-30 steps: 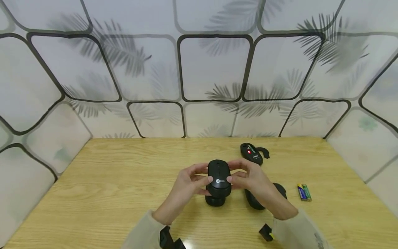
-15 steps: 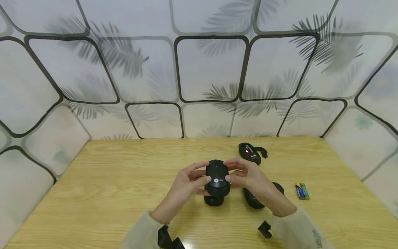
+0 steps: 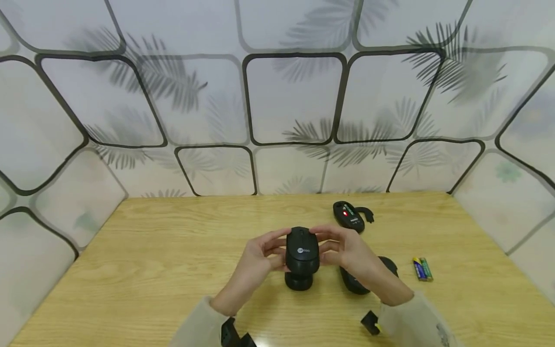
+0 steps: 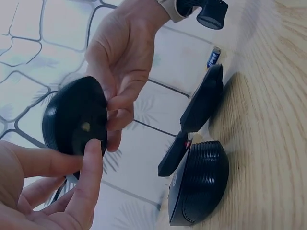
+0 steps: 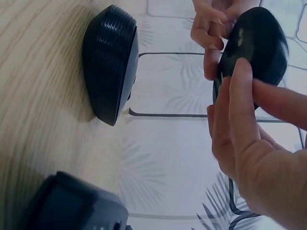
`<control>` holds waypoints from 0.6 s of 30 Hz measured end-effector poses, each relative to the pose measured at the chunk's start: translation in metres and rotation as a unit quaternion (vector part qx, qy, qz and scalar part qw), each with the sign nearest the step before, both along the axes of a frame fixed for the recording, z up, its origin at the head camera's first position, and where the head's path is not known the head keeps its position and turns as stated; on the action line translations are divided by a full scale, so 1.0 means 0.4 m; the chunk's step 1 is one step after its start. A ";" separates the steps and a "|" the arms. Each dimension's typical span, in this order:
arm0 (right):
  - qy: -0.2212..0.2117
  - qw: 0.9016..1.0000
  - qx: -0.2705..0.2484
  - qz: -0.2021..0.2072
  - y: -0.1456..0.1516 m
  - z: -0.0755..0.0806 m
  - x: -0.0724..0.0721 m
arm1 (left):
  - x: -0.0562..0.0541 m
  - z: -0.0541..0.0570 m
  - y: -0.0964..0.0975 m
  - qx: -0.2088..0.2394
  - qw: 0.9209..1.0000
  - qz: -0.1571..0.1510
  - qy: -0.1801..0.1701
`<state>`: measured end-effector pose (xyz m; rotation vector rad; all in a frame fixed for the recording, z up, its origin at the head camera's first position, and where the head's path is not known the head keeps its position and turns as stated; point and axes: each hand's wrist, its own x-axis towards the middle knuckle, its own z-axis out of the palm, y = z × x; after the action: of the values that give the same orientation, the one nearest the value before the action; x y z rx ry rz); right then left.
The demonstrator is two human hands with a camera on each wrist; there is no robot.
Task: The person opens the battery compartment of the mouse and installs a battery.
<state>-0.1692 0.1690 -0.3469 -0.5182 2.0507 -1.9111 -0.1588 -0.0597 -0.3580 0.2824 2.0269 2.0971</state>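
Both hands hold a black computer mouse (image 3: pixel 302 248) raised above the table, its logo side up in the head view. My left hand (image 3: pixel 256 260) pinches its left side between curled fingers and thumb. On the other side, my right hand (image 3: pixel 347 248) grips it the same way. The wrist views show fingertips against the mouse's underside (image 4: pixel 85 127), where a small pale spot shows. Directly below the held mouse in the head view, a second black mouse (image 3: pixel 298 282) rests on the table, partly covered by it. A third mouse (image 3: pixel 353 282) lies beneath the right forearm, partly hidden.
Farther back lies an upturned mouse (image 3: pixel 348 217) with a red light lit, its detached battery cover (image 3: pixel 367 214) beside it. Two batteries (image 3: pixel 422 269) lie side by side at the right. The wooden table (image 3: pixel 173 241) ends at a patterned curtain-like backdrop (image 3: pixel 295 96).
The thumbs have slid off the mouse's top to its sides, uncovering the area beside the logo. The mouse stays in both hands at nearly the same place.
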 end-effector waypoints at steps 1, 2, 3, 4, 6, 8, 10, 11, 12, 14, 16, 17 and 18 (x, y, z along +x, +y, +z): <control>0.001 1.000 0.003 -0.001 -0.001 0.000 0.000 | 0.000 -0.002 0.000 0.000 1.000 0.000 0.002; -0.001 1.000 0.006 -0.001 -0.001 0.000 0.000 | -0.001 -0.003 0.000 0.000 1.000 -0.001 0.004; -0.001 1.000 0.011 0.001 -0.001 0.000 0.000 | -0.002 -0.004 0.000 0.001 1.000 -0.004 0.005; 0.001 1.000 0.020 0.006 0.000 0.001 -0.001 | -0.003 -0.005 0.000 0.001 1.000 -0.007 0.006; -0.004 0.999 0.040 0.016 0.001 0.001 -0.004 | -0.006 -0.006 -0.002 -0.010 1.000 -0.014 0.008; -0.009 0.997 0.066 0.025 0.001 0.000 -0.007 | -0.006 -0.006 -0.005 -0.040 0.999 -0.017 0.014; -0.006 0.995 0.088 0.037 0.000 -0.001 -0.009 | -0.008 -0.006 -0.006 -0.069 0.997 -0.020 0.025; -0.008 0.995 0.095 0.040 -0.002 -0.001 -0.010 | -0.008 -0.007 -0.006 -0.079 0.996 -0.021 0.029; -0.004 0.994 0.101 0.044 -0.003 -0.001 -0.010 | -0.008 -0.008 -0.005 -0.084 0.996 -0.024 0.031; -0.001 0.994 0.098 0.049 -0.005 -0.001 -0.008 | -0.008 -0.010 -0.003 -0.070 0.996 -0.038 0.030; -0.001 0.995 0.076 0.057 -0.007 -0.003 -0.007 | -0.008 -0.012 -0.002 -0.038 0.997 -0.059 0.024; 0.000 0.996 0.062 0.060 -0.007 -0.004 -0.007 | -0.007 -0.012 -0.002 -0.021 0.997 -0.070 0.019; 0.003 0.997 0.047 0.064 -0.008 -0.006 -0.006 | -0.007 -0.012 -0.003 -0.008 0.997 -0.082 0.015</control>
<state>-0.1714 0.1658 -0.3492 -0.6157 2.0475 -1.7329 -0.1614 -0.0608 -0.3628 0.4630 1.9634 1.9891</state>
